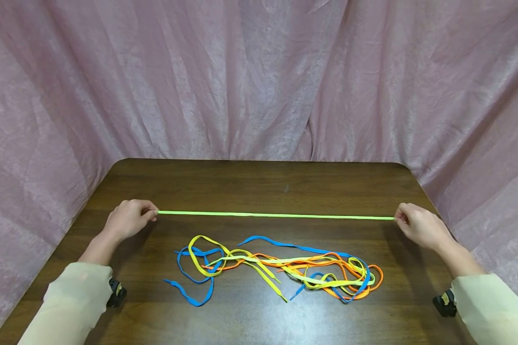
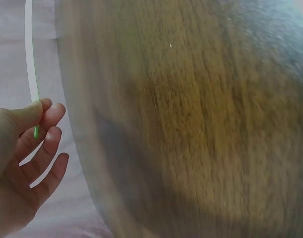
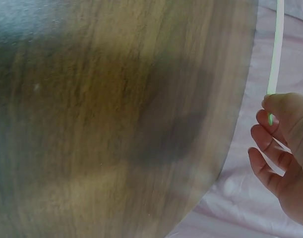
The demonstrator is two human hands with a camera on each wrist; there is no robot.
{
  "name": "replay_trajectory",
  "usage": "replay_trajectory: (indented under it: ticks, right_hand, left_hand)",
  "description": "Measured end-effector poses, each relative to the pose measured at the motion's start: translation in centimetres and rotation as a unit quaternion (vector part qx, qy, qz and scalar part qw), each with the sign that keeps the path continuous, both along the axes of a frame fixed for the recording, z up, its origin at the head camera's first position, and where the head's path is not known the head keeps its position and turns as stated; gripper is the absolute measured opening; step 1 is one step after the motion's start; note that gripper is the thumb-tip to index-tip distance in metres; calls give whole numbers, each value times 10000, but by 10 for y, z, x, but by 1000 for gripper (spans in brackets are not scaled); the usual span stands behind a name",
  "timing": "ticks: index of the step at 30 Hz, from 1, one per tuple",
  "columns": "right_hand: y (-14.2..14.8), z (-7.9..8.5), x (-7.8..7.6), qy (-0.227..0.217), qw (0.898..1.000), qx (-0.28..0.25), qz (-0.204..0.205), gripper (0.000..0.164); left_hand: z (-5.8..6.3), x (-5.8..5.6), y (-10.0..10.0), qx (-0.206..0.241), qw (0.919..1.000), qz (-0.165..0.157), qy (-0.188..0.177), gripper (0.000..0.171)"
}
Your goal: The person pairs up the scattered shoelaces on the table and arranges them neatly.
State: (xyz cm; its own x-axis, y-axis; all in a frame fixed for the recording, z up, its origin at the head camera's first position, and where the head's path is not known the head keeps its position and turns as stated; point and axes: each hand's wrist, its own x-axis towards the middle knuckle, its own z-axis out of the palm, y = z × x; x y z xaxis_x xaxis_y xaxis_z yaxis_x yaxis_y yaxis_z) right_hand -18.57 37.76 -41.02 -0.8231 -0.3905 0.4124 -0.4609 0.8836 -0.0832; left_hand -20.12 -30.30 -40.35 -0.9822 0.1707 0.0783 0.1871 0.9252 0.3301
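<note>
A neon green shoelace [image 1: 250, 214] is stretched straight from one hand to the other across the table. My left hand [image 1: 129, 218] pinches one end between thumb and forefinger; in the left wrist view the green tip [image 2: 36, 133] pokes out below the thumb. The opposite end is pinched by my right hand [image 1: 420, 224], its tip [image 3: 270, 119] showing past the fingers in the right wrist view. Nearer the body than the taut lace lies a loose tangle of blue laces [image 1: 280, 244], yellow laces [image 1: 198, 239] and orange laces [image 1: 377, 275].
The brown wooden table [image 1: 259, 182] has rounded far corners. Behind it and along both sides hangs a pink velvet curtain [image 1: 259, 81]. A small black device sits at each wrist, the left one [image 1: 116, 293] and the right one [image 1: 444, 304].
</note>
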Motion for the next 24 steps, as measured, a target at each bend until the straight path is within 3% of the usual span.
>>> replay_trajectory:
  ticks: [9,18,24]
  right_hand:
    - [-3,1,-17,-551,9980,190,-227,18]
    - [-7,13,-38,-1439,9873,238,-630,7]
    - [-10,17,-54,-1745,9807,233,-849,4]
  left_hand:
    - [-6,-16,2,11,9993,345,-168,13]
    - [1,-34,4,48,9968,782,-146,14]
    - [6,-45,3,240,9936,1081,-243,13]
